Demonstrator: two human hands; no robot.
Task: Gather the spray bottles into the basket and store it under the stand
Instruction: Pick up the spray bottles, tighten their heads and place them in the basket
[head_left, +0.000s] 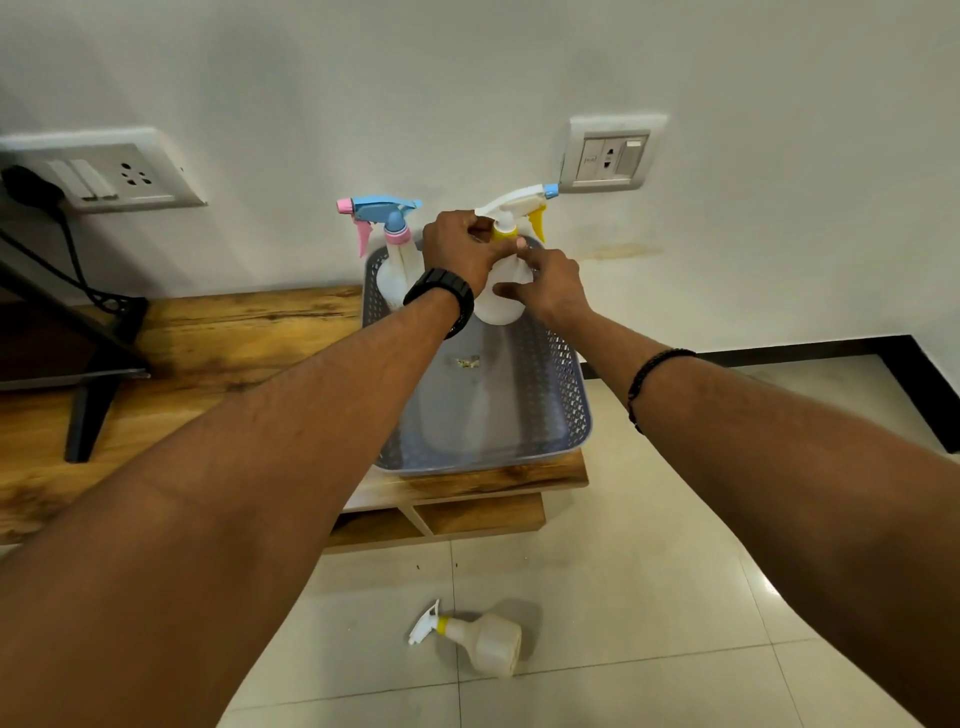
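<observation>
A grey perforated basket (563, 384) rests on the right end of the wooden stand (218, 338). Upright at its far left corner is a white spray bottle with a blue and pink head (395, 260). Beside it, at the far right of the basket, stands a white bottle with a yellow and white trigger head (506, 304). My left hand (460, 249) grips this bottle at the neck, and my right hand (550, 283) holds its body. A third white bottle with a yellow collar (480, 642) lies on its side on the floor tiles in front of the stand.
A black TV leg (91, 410) and a cable sit on the stand's left part. Two wall sockets (608, 156) are mounted behind. A shelf opening (478, 517) shows under the stand's top. Pale floor tiles (649, 597) stretch to the right, edged by a black skirting.
</observation>
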